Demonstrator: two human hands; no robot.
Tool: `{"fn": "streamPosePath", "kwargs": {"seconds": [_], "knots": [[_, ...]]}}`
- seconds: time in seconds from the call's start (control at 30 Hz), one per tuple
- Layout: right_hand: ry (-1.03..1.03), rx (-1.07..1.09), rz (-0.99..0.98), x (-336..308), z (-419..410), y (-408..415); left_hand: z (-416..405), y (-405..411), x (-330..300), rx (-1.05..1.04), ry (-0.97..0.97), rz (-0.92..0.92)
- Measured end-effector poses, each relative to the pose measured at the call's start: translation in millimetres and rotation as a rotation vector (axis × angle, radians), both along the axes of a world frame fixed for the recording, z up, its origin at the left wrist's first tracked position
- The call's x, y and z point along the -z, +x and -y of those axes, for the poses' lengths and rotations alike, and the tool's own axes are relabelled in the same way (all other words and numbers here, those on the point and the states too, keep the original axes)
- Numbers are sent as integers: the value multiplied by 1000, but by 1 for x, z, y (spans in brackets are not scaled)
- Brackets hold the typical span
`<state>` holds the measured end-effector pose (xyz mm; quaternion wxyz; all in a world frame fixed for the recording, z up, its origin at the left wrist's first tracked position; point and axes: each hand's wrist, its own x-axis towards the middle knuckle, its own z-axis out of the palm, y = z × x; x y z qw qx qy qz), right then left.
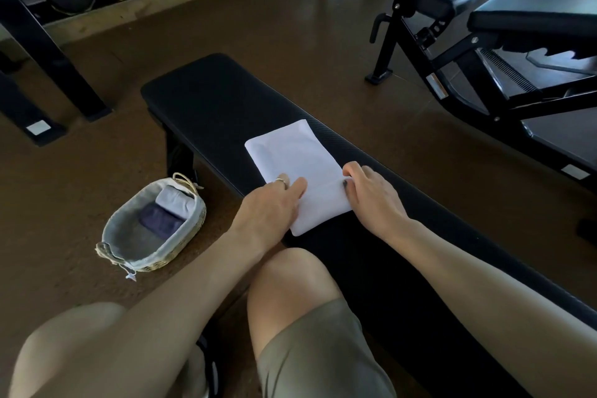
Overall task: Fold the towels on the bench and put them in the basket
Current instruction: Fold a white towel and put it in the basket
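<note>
White towel (298, 168) lies partly folded on the black bench (206, 97), the left hand (274, 203) pressing it with straight fingers and the right hand (371, 194) pinching its edge, while two folded towels already sit in the basket (190, 233), so this looks like the last.

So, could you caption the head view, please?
Both hands smooth a white towel on the bench.

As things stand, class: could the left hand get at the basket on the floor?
Probably yes. The left hand rests on the white towel at the bench's near edge, and the basket sits on open floor just to its left, with nothing between them.
</note>
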<state>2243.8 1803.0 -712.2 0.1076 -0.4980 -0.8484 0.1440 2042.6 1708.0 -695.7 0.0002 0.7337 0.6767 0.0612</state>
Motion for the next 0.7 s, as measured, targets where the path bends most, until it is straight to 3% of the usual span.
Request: {"fn": "streamPosePath", "kwargs": {"seconds": [0.1, 0.17, 0.33, 0.53, 0.7], "knots": [[106, -104, 112, 2, 1, 0, -4, -1, -2, 345, 103, -162], [184, -194, 154, 0, 0, 0, -7, 1, -8, 461, 90, -234], [331, -455, 223, -8, -14, 3, -2, -6, -9, 434, 64, -223], [142, -562, 232, -26, -25, 18, 2, -11, -5, 427, -43, -184], [-22, -561, 220, -32, -31, 18, 2, -7, -7, 380, -21, -143]]}}
